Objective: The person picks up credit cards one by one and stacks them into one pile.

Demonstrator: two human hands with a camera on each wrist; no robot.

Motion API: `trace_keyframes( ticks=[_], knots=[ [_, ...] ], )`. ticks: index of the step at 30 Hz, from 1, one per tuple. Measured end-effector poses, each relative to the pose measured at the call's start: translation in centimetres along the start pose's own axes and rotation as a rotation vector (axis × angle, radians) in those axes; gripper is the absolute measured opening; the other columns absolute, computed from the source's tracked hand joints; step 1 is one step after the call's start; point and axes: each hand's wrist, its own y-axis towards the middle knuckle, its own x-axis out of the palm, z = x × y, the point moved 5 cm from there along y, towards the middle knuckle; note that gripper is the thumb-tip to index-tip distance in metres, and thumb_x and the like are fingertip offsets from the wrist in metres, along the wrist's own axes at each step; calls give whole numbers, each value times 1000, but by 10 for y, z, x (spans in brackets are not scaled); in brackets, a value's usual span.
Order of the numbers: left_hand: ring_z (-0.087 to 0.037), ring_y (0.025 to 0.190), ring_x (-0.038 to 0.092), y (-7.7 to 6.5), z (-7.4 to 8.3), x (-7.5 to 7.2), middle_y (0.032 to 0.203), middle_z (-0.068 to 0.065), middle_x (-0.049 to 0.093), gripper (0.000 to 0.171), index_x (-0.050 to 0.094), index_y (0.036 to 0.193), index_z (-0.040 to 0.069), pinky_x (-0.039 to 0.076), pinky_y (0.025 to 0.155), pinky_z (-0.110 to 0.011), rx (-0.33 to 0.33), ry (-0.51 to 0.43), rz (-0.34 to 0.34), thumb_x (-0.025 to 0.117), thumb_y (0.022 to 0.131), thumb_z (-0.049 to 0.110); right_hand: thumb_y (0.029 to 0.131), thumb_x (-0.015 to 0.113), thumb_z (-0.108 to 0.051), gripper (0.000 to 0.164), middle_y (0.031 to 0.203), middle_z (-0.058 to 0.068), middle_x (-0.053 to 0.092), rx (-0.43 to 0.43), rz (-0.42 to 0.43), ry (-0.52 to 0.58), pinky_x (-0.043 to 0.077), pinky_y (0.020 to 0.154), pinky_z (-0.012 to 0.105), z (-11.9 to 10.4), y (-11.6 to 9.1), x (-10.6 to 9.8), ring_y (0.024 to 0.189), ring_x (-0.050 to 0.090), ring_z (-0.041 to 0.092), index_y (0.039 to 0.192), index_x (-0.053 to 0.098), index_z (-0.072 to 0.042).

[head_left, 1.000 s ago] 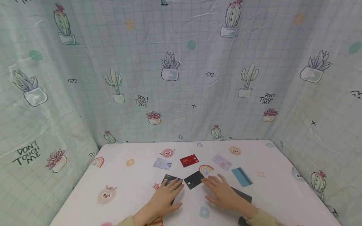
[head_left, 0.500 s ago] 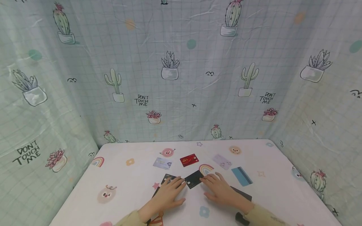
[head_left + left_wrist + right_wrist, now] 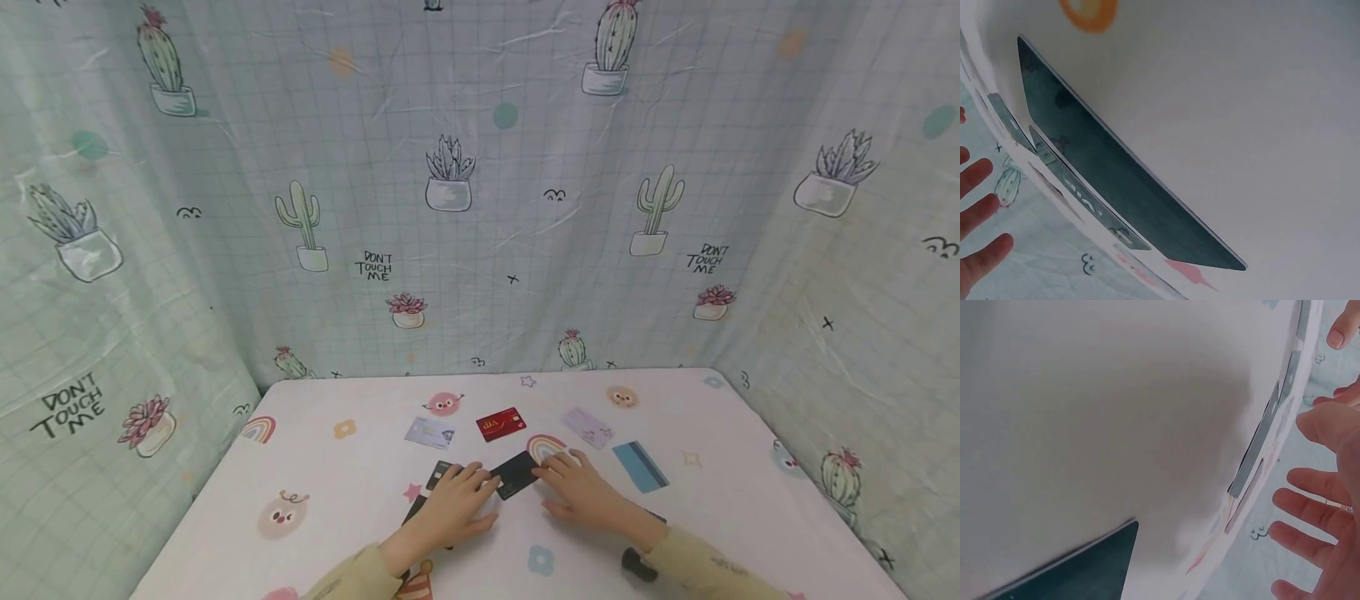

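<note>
Near the middle of the table lies a black card (image 3: 516, 473). My left hand (image 3: 452, 507) has its fingertips at the card's left edge; my right hand (image 3: 579, 493) reaches its right edge. Whether they touch it cannot be told for certain. Both hands have relaxed, spread fingers, with nothing gripped. Beside the left hand a second dark card (image 3: 437, 474) is partly covered. Under that hand is a larger dark flat rectangle, seen whole in the left wrist view (image 3: 1116, 169). A similar dark rectangle (image 3: 1085, 569) lies under the right forearm, mostly hidden in the head view.
Farther back lie a pale silver card (image 3: 430, 433), a red VIP card (image 3: 502, 425), a lilac card (image 3: 587, 427) and a blue card with a dark stripe (image 3: 640, 467). A black object (image 3: 637, 565), likely the wrist camera, sits by the right sleeve. Patterned cloth walls surround the table.
My left hand has slid rightward to the middle black card, uncovering more of the dark rectangle beneath. The right hand has shifted only slightly. The cards look unmoved.
</note>
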Motion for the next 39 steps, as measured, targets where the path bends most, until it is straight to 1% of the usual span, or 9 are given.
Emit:
trace_keyframes(
  ticks=[3, 7, 13, 19, 24, 27, 33, 36, 39],
  knots=[
    [-20, 112, 50, 2, 0, 1, 114, -1, 59, 46, 55, 119, 15, 41, 91, -41, 15, 18, 33, 54, 83, 44, 82, 58, -40, 45, 112, 0, 55, 0, -5, -18, 31, 97, 49, 1, 2, 0, 110, 46, 20, 120, 52, -17],
    [-19, 107, 50, 6, -1, 3, 111, -1, 58, 43, 57, 116, 15, 42, 90, -40, 27, 40, 69, 56, 83, 42, 81, 58, -40, 45, 112, 0, 55, -7, 11, -37, 32, 96, 48, 3, 5, -1, 111, 46, 20, 119, 53, -17],
    [-18, 105, 49, 13, -6, 1, 109, 0, 58, 42, 56, 115, 16, 42, 90, -39, 25, 30, 84, 57, 82, 42, 80, 60, -38, 45, 116, 2, 54, -14, 23, -23, 32, 97, 50, 6, 9, -6, 113, 46, 23, 119, 52, -16],
    [-18, 103, 49, 17, -8, -1, 108, 0, 59, 45, 56, 115, 16, 41, 89, -38, 33, 44, 109, 60, 79, 43, 81, 60, -40, 46, 116, 2, 54, -36, 36, -81, 34, 96, 49, 8, 15, -10, 112, 46, 23, 119, 52, -15],
    [-17, 101, 50, 21, -10, 0, 106, 1, 59, 46, 57, 115, 15, 41, 88, -38, 28, 67, 103, 59, 80, 44, 80, 61, -40, 47, 116, 3, 53, -48, 41, -86, 34, 95, 48, 9, 18, -12, 112, 46, 22, 119, 52, -15],
    [-17, 98, 50, 23, -11, 1, 104, 1, 60, 45, 57, 114, 15, 41, 86, -37, 36, 77, 112, 60, 79, 44, 80, 62, -39, 47, 115, 2, 54, -65, 55, -90, 35, 94, 48, 11, 20, -12, 110, 47, 22, 119, 53, -15],
    [-17, 98, 50, 27, -12, 3, 105, 0, 60, 45, 57, 113, 15, 42, 86, -37, 45, 69, 127, 60, 79, 45, 79, 63, -38, 47, 114, 1, 54, -81, 65, -102, 37, 91, 46, 14, 23, -11, 107, 47, 21, 119, 53, -15],
    [-18, 100, 50, 29, -13, 4, 107, -1, 60, 47, 57, 114, 15, 43, 88, -39, 38, 69, 114, 58, 80, 46, 79, 63, -38, 48, 116, 1, 53, -79, 59, -96, 37, 92, 46, 16, 24, -10, 107, 46, 20, 119, 53, -15],
    [-19, 103, 50, 32, -13, 5, 110, -2, 59, 49, 56, 116, 15, 42, 91, -42, 19, 64, 85, 57, 80, 48, 78, 64, -38, 48, 115, 1, 53, -87, 60, -103, 38, 91, 46, 16, 26, -9, 107, 47, 21, 119, 53, -15]
  ],
)
